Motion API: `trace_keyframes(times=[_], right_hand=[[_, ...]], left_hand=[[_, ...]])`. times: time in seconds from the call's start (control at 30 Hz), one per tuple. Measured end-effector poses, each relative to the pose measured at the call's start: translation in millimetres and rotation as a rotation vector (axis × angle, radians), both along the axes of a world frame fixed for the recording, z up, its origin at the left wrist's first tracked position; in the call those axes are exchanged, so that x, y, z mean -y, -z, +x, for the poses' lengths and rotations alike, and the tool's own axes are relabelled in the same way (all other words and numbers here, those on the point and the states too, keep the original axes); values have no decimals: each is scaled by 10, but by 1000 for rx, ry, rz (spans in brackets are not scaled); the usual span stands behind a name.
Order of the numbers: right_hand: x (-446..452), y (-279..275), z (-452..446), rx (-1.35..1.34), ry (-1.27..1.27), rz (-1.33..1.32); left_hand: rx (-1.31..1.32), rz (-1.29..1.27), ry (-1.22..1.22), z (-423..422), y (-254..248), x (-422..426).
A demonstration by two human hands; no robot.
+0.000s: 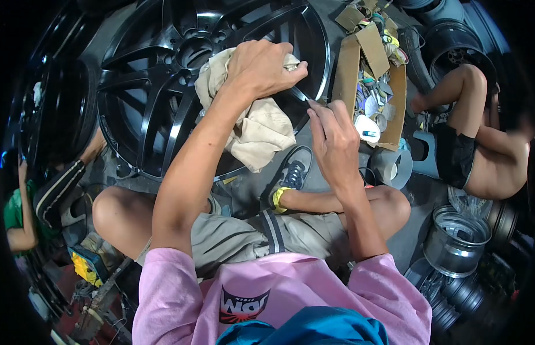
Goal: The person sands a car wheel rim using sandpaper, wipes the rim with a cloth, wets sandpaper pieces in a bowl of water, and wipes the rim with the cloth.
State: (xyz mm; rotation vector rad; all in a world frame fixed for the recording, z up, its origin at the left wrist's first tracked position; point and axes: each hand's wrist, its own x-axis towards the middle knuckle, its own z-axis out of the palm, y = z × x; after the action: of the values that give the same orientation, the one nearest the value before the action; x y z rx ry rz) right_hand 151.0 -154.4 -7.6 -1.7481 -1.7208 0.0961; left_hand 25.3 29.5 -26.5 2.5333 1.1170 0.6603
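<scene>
A large glossy black alloy wheel rim [181, 109] lies face up in front of me. My left hand [259, 69] is closed over a crumpled beige cloth [262, 129], pressing it on the spokes right of the hub; the cloth hangs over the near rim edge. My right hand [336, 132] is closed in a pinch beside the rim's right edge. From its fingertips pokes a thin, pointed tool [309, 102], its tip close to the rim's outer lip. Most of the tool is hidden by my fingers, so its kind does not show.
An open cardboard box [345, 75] full of small tools, discs and tape stands right of the rim. A grey tape-like roll [392, 169] lies below it. Metal rims [457, 241] are stacked at right. One person sits at far right, another at far left beside dark wheels.
</scene>
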Motion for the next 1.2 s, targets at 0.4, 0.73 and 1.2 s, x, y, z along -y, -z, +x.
trace_keyframes(times=[0.4, 0.73, 1.2], right_hand=[[21, -65, 28, 13, -20, -64], [-30, -96, 56, 9, -27, -90], [-16, -8, 170, 256, -139, 4]], left_hand=[[15, -8, -30, -18, -26, -7], [3, -20, -25, -6, -25, 0], [-10, -22, -27, -16, -42, -9]])
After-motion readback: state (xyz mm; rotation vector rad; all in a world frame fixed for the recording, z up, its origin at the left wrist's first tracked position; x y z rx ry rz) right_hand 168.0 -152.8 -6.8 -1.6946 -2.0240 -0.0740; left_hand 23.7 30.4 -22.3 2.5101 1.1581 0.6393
